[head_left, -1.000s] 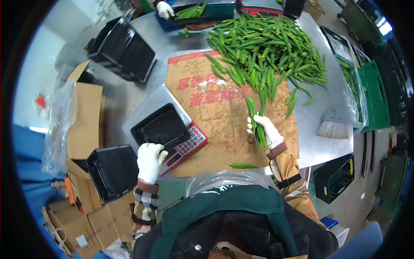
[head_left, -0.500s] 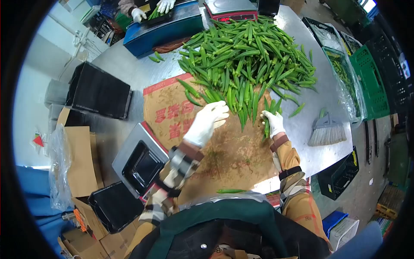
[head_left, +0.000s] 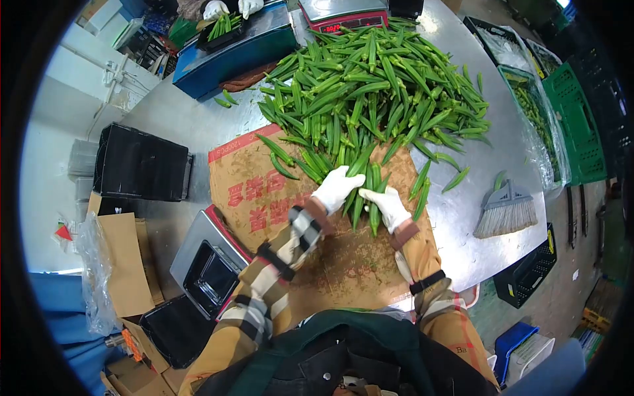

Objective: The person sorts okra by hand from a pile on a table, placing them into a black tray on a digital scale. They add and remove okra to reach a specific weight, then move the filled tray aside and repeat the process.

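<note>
A large heap of green okra (head_left: 370,86) covers the back middle of the metal table. At its front edge, my white-gloved left hand (head_left: 338,187) is closed round okra pods. Close beside it on the right, my white-gloved right hand (head_left: 387,206) pinches some pods, their tips pointing down toward me. Both hands are over a flattened cardboard sheet (head_left: 356,264) with red printing. A few loose pods (head_left: 422,188) lie right of my right hand. The fingertips are partly hidden by the pods.
A scale with a black tray (head_left: 211,277) stands left of the cardboard. A brush (head_left: 507,211) lies right. Another scale (head_left: 343,16) is behind the heap. At the back left, another person's gloved hands (head_left: 249,6) are by a tray of okra. Black crates (head_left: 142,162) stand left.
My left hand has moved right and closed on pods. My right hand has moved left and down beside it. The other person's tray has come into fuller view.
</note>
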The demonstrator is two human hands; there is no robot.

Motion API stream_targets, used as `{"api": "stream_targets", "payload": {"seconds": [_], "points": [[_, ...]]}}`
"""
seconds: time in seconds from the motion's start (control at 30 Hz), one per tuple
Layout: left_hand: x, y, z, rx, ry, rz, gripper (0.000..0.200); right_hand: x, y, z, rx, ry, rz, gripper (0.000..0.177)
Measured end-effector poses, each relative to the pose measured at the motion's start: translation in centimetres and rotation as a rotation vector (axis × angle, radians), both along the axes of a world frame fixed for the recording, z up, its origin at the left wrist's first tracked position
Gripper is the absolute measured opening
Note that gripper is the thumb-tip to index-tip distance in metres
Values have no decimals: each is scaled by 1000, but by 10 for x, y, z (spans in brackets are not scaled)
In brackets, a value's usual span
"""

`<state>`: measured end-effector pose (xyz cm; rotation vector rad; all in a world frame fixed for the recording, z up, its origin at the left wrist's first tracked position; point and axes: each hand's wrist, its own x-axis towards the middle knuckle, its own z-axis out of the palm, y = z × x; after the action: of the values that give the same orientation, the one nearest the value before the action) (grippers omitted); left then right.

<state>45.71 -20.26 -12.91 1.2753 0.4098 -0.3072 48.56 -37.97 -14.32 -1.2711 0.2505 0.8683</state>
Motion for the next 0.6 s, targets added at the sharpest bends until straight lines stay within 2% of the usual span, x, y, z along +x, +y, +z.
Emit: {"api": "stream_targets", "payload": {"seconds": [0.03, 0.07, 0.13, 0.23, 0.33, 0.37, 0.5, 0.6], "points": [[-18, 1, 9, -126, 7, 34, 31, -10, -9, 3, 29, 11, 50, 18], [-35, 6, 14, -237, 59, 12, 37, -23, -18, 6, 106, 45, 69, 19], [-68, 3, 42, -470, 126, 29, 43, -45, -27, 9, 187, 129, 96, 23], [-111, 2, 58, -740, 141, 11, 48, -72, -27, 34, 274, 212, 81, 30], [-141, -9, 70, -519, 124, 51, 48, -95, -18, 40, 130, 16, 191, 36], [-151, -13, 51, -350, 189, 115, 49, -104, -14, 44, 118, -48, 173, 38], [-177, -9, 47, -170, 48, 158, 44, -117, -12, 54, 88, -224, 159, 43], [-194, -6, 34, 236, 38, 106, 41, -119, -24, 35, -160, -277, 282, 46]]}}
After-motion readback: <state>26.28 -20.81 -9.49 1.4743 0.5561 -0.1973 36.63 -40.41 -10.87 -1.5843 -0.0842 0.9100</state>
